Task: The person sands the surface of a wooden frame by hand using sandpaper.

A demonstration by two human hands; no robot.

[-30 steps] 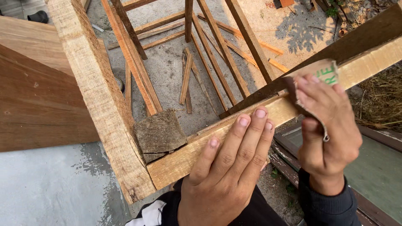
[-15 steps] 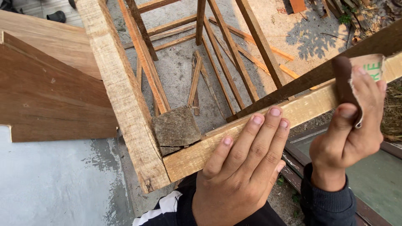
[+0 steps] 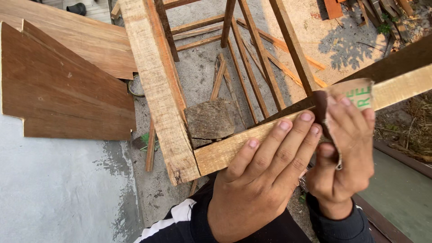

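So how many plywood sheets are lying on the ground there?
2: a dark plywood sheet at left, and a lighter plywood sheet behind it, partly covered. More may be hidden.

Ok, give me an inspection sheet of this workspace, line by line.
Surface: rough concrete floor below the frame.
Job's things: pale wooden frame rail; folded sandpaper pressed on it.
Clutter: brown plywood sheets, loose slats, weathered wood block.
Hands: left hand flat on the rail; right hand gripping the sandpaper.
Cables: nothing seen.
Surroundings: dry grass, wood scraps.
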